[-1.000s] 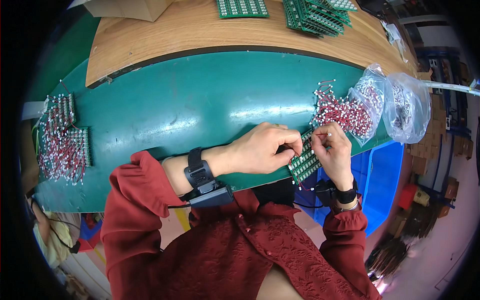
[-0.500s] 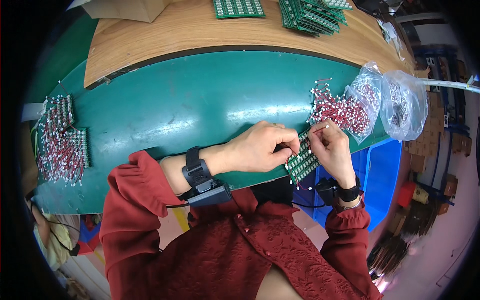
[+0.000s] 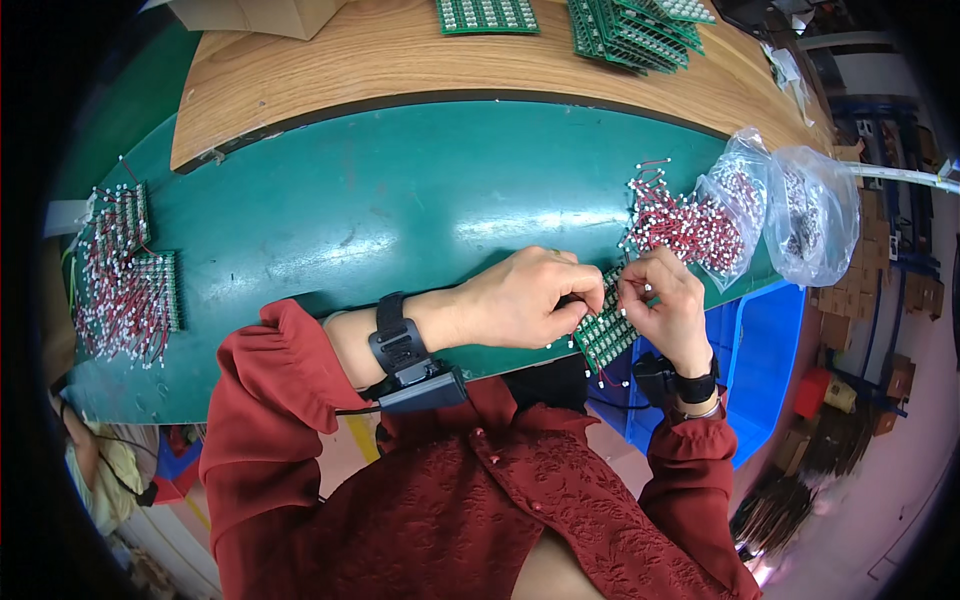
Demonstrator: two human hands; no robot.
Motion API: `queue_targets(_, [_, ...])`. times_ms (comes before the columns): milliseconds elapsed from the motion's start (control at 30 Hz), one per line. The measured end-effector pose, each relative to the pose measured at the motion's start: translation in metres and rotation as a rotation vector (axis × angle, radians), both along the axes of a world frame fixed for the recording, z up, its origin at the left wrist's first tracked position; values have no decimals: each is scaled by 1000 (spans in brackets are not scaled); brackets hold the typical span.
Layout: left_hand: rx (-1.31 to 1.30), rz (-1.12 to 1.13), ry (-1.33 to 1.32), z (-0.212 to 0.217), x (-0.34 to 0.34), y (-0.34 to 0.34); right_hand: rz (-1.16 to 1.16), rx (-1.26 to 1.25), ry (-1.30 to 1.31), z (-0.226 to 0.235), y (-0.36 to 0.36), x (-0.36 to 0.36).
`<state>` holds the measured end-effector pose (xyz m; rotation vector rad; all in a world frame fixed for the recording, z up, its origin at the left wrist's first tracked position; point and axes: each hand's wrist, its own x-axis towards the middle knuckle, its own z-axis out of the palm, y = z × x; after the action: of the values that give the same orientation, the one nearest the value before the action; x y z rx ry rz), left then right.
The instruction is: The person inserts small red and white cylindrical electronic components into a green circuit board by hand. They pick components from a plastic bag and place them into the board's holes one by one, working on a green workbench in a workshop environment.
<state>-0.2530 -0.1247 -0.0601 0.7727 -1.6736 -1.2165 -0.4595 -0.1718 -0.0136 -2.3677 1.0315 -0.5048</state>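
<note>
My left hand (image 3: 540, 298) is closed, thumb and forefinger pinched at the upper left edge of a green circuit board (image 3: 607, 340). What its fingertips grip is hidden. My right hand (image 3: 668, 308) is closed at the board's upper right side, pinching a short red cable whose white connector (image 3: 648, 291) shows by the fingers. Rows of small white parts cover the board, which lies tilted at the table's near edge. Short red wires with white ends hang from its lower corner. Just beyond my right hand lies a heap of red cables with white connectors (image 3: 680, 222).
Clear plastic bags (image 3: 812, 215) with more cables sit at the right. Wired boards (image 3: 125, 285) lie at the far left of the green table (image 3: 380, 200). A wooden board (image 3: 400, 60) behind carries stacked green circuit boards (image 3: 625, 35). A blue bin (image 3: 765, 370) stands below the right edge.
My right hand's fingers have drawn in and curled at the board, so the cable's connector now sits lower, by the fingers. My left hand has stayed nearly in place. The view has shifted slightly.
</note>
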Motion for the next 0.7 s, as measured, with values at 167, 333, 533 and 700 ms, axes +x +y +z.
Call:
queue_targets(167, [-13, 5, 3, -2, -1, 0, -45, 25, -42, -3, -1, -1])
queue_targets(333, [-22, 2, -6, -1, -1, -1, -110, 142, -89, -7, -3, -6])
queue_targets(533, [-6, 1, -16, -1, 0, 0, -98, 56, -50, -5, 1, -3])
queue_targets(700, [4, -4, -5, 0, 0, 0, -128, 57, -8, -1, 5, 2])
